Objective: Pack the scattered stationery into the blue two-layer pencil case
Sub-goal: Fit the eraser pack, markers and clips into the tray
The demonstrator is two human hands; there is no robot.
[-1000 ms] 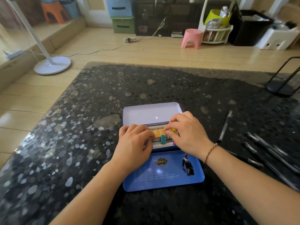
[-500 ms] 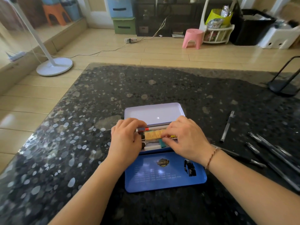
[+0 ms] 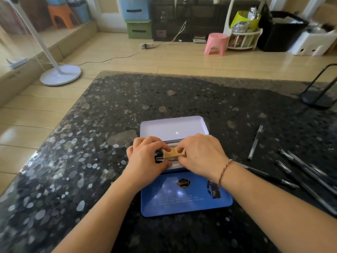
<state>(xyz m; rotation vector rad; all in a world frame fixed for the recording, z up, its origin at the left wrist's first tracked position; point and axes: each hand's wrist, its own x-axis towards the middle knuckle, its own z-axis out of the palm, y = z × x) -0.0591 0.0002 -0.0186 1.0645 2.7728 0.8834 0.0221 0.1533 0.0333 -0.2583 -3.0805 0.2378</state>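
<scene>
While both hands (image 3: 145, 157) (image 3: 202, 156) pinch a yellow eraser (image 3: 172, 153), fingers closed, over the pencil case (image 3: 182, 203)

- The table (image 3: 200, 99) looked like polished dark stone with pale specks, glossy.
- The pencil case (image 3: 182, 201) looked like painted metal, smooth and shiny, blue outside, pale inside.
- The pens (image 3: 255, 143) looked like dark glossy plastic.
- The floor (image 3: 164, 59) looked like smooth light wood.
- The stool (image 3: 216, 42) looked like pink matt plastic.
</scene>
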